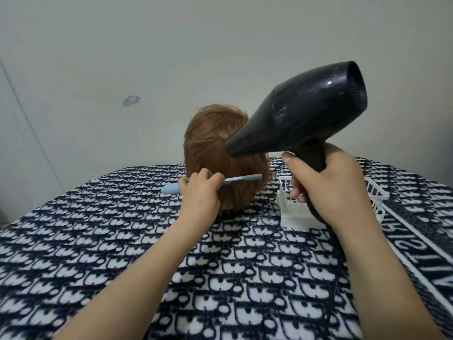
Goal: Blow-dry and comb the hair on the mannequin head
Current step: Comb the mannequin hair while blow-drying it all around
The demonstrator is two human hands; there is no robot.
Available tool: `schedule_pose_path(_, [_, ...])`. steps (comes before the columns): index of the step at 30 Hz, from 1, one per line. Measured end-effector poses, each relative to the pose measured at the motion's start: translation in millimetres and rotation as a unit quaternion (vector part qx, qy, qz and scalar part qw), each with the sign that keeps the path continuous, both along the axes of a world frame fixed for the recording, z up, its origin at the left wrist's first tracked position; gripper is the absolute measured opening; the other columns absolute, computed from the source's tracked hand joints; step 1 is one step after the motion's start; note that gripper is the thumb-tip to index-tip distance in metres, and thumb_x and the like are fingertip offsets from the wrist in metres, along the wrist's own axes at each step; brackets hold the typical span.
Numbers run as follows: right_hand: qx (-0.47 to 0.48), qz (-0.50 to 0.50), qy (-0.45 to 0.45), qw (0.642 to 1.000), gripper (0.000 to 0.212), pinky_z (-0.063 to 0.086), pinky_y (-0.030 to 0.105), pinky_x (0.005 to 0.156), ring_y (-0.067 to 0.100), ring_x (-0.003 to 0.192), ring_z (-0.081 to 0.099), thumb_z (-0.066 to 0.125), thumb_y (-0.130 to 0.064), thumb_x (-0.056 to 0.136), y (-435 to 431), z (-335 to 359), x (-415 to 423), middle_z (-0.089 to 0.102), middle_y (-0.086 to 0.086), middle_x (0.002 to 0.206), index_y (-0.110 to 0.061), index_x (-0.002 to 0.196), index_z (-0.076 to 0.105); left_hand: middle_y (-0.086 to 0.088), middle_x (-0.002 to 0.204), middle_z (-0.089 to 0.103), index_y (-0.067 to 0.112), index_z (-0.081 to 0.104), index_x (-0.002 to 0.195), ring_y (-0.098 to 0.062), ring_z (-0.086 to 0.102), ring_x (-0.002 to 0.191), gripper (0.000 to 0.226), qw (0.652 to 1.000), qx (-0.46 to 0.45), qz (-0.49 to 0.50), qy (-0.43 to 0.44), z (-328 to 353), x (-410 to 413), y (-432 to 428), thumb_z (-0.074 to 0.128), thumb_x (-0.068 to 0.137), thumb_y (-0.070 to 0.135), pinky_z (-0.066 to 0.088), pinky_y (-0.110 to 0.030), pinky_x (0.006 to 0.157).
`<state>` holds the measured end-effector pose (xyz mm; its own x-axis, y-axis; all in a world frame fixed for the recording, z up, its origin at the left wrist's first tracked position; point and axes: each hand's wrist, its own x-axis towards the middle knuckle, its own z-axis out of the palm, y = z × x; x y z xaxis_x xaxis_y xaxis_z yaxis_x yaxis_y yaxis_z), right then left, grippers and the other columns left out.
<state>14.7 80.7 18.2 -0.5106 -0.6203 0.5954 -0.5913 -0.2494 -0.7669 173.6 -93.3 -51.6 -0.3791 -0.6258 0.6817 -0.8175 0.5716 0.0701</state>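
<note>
Two hands are busy in the head view. The left hand (199, 192) curls its fingers and thumb around a light blue comb (241, 178). The comb lies almost flat, going from left to right across the low part of the brown hair. Its round handle end sticks out to the left and its tip points right.

The right hand (331, 185) wraps its fingers tight around the handle of a black hair dryer (301, 111). The dryer slants: its back end is up high on the right, and its nozzle points down and left, right by the hair.

The mannequin head (208, 136) stands on the blanket (122, 241), near the far side, with its back to the camera. A white basket (285, 202) sits just beside it on the right, partly behind the right hand.

The blanket is dark blue and white with a small pattern all over. A white band at the right edge has big dark letters, but they are sideways and cut off, so I cannot read them. I see no words on the dryer or comb.
</note>
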Motion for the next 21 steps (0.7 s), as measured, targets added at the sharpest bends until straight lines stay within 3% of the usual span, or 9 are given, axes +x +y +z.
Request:
schedule_pose_path(5, [0.025, 0.002, 0.011, 1.0, 0.018, 0.054, 0.033, 0.053, 0.01, 0.045, 0.067, 0.068, -0.037, 0.091, -1, 0, -2, 0.069, -0.008, 0.062, -0.023, 0.081, 0.062, -0.001, 0.091, 0.05, 0.023, 0.064, 0.103, -0.025, 0.046, 0.084, 0.036, 1.0, -0.001, 0.0, -0.008, -2, -1, 1, 0.052, 0.082, -0.003, 0.023, -0.04, 0.083])
schedule_pose_path(10, [0.038, 0.017, 0.004, 0.999, 0.018, 0.051, 0.03, 0.05, 0.011, 0.046, 0.067, 0.069, -0.036, 0.091, 0, 0, -3, 0.069, -0.007, 0.061, -0.023, 0.081, 0.062, 0.001, 0.099, 0.051, 0.028, 0.064, 0.108, -0.025, 0.047, 0.094, 0.038, 0.994, 0.032, -0.002, -0.109, -14, 1, 5, 0.048, 0.083, 0.004, 0.025, -0.042, 0.09])
schedule_pose_path(14, [0.045, -0.012, 0.018, 0.999, 0.018, 0.057, 0.035, 0.053, 0.011, 0.045, 0.068, 0.069, -0.038, 0.091, 1, 1, -4, 0.067, -0.002, 0.059, -0.025, 0.081, 0.061, 0.002, 0.1, 0.048, 0.029, 0.062, 0.112, -0.024, 0.046, 0.096, 0.041, 0.98, 0.087, 0.005, -0.177, -41, 7, 11, 0.046, 0.083, 0.004, 0.026, -0.04, 0.091])
schedule_pose_path(18, [0.06, -0.081, 0.061, 0.993, 0.023, 0.059, 0.041, 0.059, 0.017, 0.054, 0.069, 0.067, -0.045, 0.089, 2, 1, -10, 0.067, -0.003, 0.062, -0.027, 0.079, 0.058, 0.004, 0.094, 0.049, 0.028, 0.063, 0.105, -0.023, 0.049, 0.094, 0.035, 0.981, 0.102, 0.006, -0.167, -47, 10, 17, 0.048, 0.082, 0.005, 0.027, -0.039, 0.086])
schedule_pose_path(21, [0.036, -0.091, 0.039, 0.994, 0.02, 0.059, 0.039, 0.059, 0.008, 0.048, 0.067, 0.067, -0.04, 0.09, 2, 1, -15, 0.066, -0.002, 0.057, -0.026, 0.079, 0.058, 0.004, 0.093, 0.051, 0.028, 0.059, 0.105, -0.023, 0.053, 0.091, 0.027, 0.988, 0.084, -0.005, -0.129, -32, 10, 26, 0.049, 0.085, 0.013, 0.035, -0.039, 0.08])
